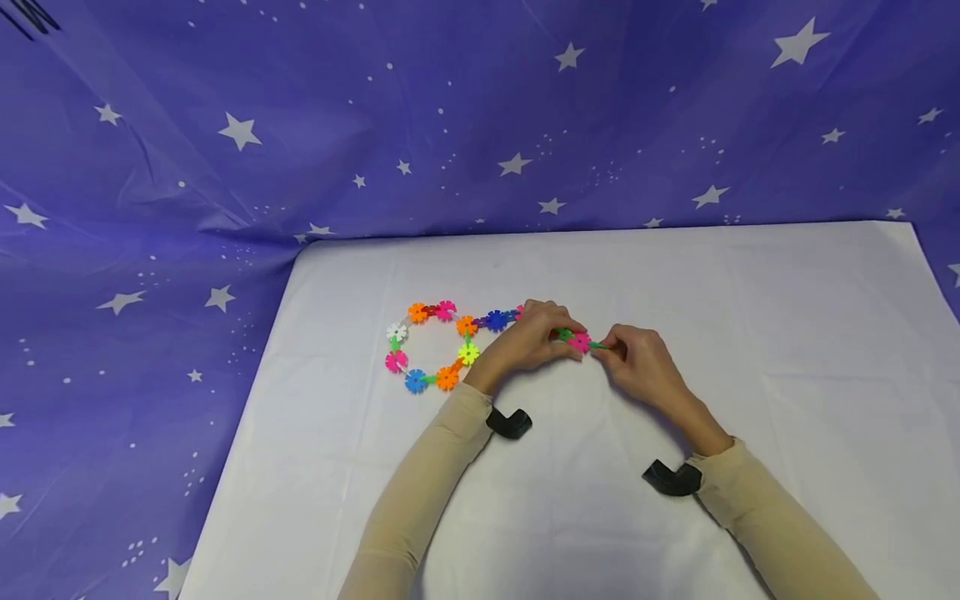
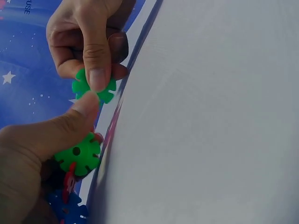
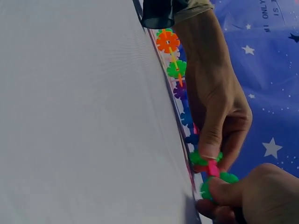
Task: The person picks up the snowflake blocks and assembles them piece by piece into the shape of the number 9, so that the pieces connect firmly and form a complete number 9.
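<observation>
My left hand grips the end of a chain of slotted, flower-shaped plastic discs, its thumb over a green disc. Just past those fingers shows a pink disc, joined to that green one. Between thumb and fingers, my right hand pinches another green disc, which stands edge-on against the pink disc in the head view. Both thumbs nearly meet at this disc in the left wrist view. The left hand hides part of the chain, including what follows the blue disc.
Left of my hands, the chain closes into a ring of coloured discs, among them an orange disc and a white disc. It lies flat on the white-covered table. A purple starry cloth hangs behind. Black bands sit at the sleeve cuffs.
</observation>
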A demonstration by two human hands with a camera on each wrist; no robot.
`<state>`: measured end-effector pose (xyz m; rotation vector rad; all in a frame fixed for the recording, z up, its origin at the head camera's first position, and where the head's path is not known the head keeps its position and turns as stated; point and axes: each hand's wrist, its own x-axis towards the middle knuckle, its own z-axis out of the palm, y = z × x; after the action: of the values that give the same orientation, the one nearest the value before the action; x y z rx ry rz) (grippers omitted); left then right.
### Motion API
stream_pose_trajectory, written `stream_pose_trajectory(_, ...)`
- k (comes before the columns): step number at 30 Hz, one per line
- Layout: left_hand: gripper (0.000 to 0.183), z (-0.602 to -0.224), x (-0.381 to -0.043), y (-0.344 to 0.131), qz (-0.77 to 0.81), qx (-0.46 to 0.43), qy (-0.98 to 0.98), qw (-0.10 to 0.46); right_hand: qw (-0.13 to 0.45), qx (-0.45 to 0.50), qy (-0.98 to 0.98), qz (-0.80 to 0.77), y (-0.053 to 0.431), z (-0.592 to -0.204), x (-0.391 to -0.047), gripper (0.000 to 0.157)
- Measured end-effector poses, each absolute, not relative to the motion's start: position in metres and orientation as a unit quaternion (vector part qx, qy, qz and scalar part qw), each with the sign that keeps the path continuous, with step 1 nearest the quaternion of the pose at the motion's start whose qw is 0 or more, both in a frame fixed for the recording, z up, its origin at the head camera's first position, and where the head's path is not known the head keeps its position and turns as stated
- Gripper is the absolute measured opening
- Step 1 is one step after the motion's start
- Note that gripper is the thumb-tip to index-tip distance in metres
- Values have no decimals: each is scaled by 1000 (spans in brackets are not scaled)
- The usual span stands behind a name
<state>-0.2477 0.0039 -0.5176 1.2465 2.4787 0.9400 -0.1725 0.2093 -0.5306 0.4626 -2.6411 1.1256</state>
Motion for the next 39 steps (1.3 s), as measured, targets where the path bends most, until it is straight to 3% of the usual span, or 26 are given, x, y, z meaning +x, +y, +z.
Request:
stream_pose_trajectory(8, 37, -510, -251, -5, 297, 425, 850, 92, 126, 182, -888, 402, 197, -527, -182, 21)
stream_pose_trajectory(15, 40, -507, -253, -11, 267, 418, 864, 87, 80, 166, -903, 388, 193, -521, -187, 18)
stream_pose_trajectory(21, 63, -497, -247, -22, 228, 406, 882, 79, 26, 137, -937, 321, 201, -516, -182, 17)
stream_pose_trajectory(25, 62, -482, -247, -66, 274, 369, 886, 59, -3, 135, -949, 286, 208, -515, -178, 23)
stream_pose_trajectory(30, 59, -480, -251, -158, 321, 255, 911, 32, -9, 155, -939, 306, 213, -518, -177, 43)
stream_pose_trajectory(34, 65, -492, -249, -216, 317, 165, 931, 75, -4, 188, -920, 343, 212, -521, -178, 47)
stream_pose_trajectory(39, 57, -501, -248, -228, 331, 136, 924, 138, -21, 206, -910, 360, 207, -521, -176, 41)
